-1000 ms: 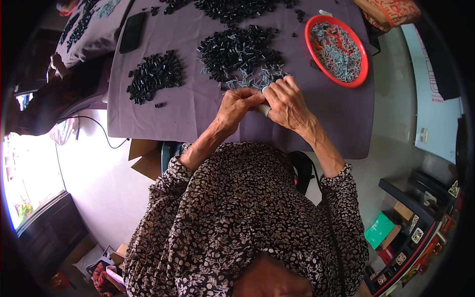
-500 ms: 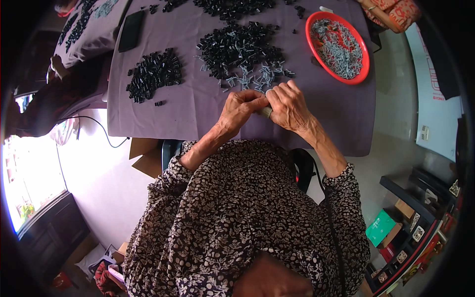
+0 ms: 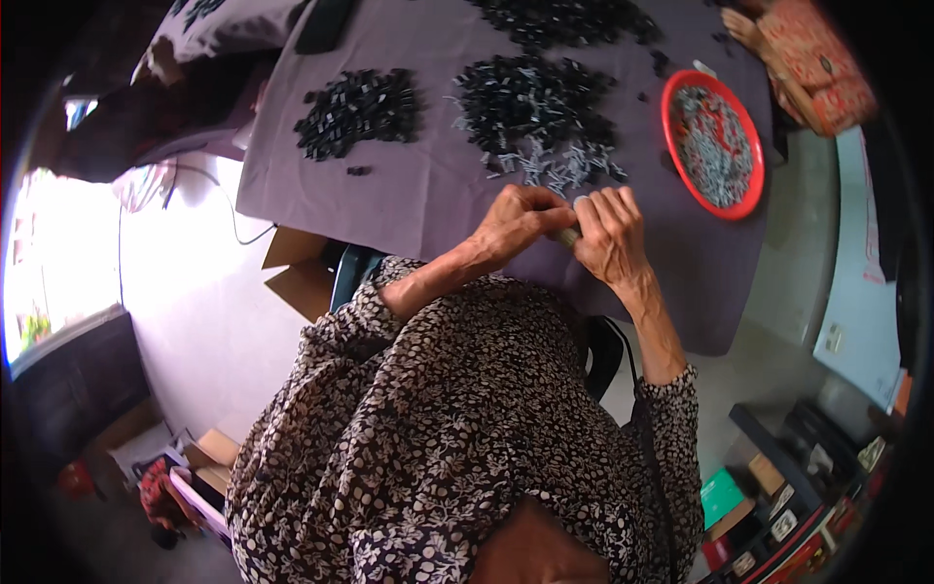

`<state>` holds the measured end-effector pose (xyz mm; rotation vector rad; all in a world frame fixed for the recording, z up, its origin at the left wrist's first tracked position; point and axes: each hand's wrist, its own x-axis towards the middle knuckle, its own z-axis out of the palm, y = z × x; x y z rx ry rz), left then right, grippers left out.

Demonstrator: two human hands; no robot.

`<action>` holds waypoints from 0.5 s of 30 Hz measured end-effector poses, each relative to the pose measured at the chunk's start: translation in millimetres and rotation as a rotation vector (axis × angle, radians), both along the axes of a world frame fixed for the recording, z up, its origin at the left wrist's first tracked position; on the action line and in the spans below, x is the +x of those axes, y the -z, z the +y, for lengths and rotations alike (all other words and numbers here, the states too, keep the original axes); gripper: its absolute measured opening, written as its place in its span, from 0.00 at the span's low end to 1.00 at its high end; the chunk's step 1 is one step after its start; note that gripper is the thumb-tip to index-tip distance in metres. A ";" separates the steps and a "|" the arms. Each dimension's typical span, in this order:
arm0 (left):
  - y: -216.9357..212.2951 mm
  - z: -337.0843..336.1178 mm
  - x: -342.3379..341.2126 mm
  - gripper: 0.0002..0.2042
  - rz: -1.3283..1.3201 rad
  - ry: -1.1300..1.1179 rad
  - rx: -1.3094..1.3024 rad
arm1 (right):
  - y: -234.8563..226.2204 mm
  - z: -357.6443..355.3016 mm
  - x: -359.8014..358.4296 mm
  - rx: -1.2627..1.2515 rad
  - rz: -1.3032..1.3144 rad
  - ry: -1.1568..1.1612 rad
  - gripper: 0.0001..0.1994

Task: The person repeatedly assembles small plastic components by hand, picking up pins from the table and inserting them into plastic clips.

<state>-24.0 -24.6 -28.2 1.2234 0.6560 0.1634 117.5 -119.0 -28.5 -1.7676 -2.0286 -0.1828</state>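
Observation:
My left hand (image 3: pixel 523 224) and my right hand (image 3: pixel 611 236) meet over the near edge of the purple-covered table (image 3: pixel 389 200). The left fingers are closed in a pinch, and whatever they hold is too small to make out. My right hand is curled shut against them, a short tan-green piece (image 3: pixel 567 237) showing at its inner side; its kind is unclear. Just beyond the hands lie small grey pin-like pieces (image 3: pixel 555 165). They spill from a heap of small black parts (image 3: pixel 530 102) mixed with grey ones.
To the left is a smaller pile of black parts (image 3: pixel 360 112), with a dark phone (image 3: pixel 324 24) behind it. A red oval tray (image 3: pixel 671 146) of grey pieces stands at right. Another person's arm (image 3: pixel 793 92) rests at the far right corner. An open cardboard box (image 3: pixel 297 277) sits below the left edge.
The whole view has shifted and turned slightly, so the table and its piles appear tilted. My hands stay together in much the same pose.

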 end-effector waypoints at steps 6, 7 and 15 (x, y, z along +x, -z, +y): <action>-7.8 0.2 -1.8 0.10 0.009 0.040 0.064 | 2.5 1.5 0.4 -0.014 0.017 -0.057 0.07; -6.7 0.9 -3.2 0.10 0.005 0.047 0.060 | 1.9 -0.8 1.0 -0.028 0.022 -0.063 0.07; -9.5 1.0 -5.3 0.09 -0.004 0.127 0.066 | 14.8 -3.1 -0.2 0.041 0.080 -0.096 0.08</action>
